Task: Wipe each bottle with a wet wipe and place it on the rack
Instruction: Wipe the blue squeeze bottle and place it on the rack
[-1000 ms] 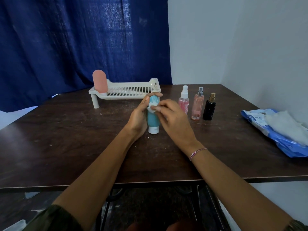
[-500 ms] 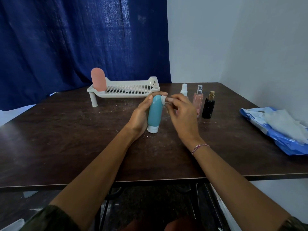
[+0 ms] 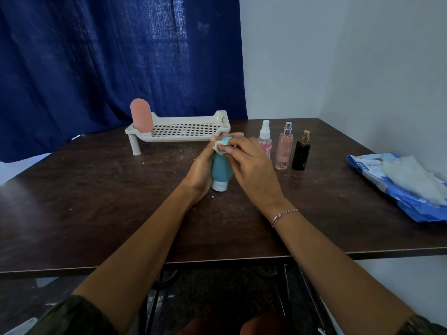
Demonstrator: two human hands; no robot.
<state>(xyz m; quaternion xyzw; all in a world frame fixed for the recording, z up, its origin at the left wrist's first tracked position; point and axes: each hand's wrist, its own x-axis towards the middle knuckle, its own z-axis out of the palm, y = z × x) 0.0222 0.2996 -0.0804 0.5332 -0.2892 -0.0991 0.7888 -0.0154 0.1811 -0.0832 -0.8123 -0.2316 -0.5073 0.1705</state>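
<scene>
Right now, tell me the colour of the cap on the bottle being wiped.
White cap on the teal bottle, seen in the head view.

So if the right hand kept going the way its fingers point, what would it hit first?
The teal bottle: the right hand pinches the wet wipe against its top. Past that probably the white rack, though depth is unclear.
</scene>
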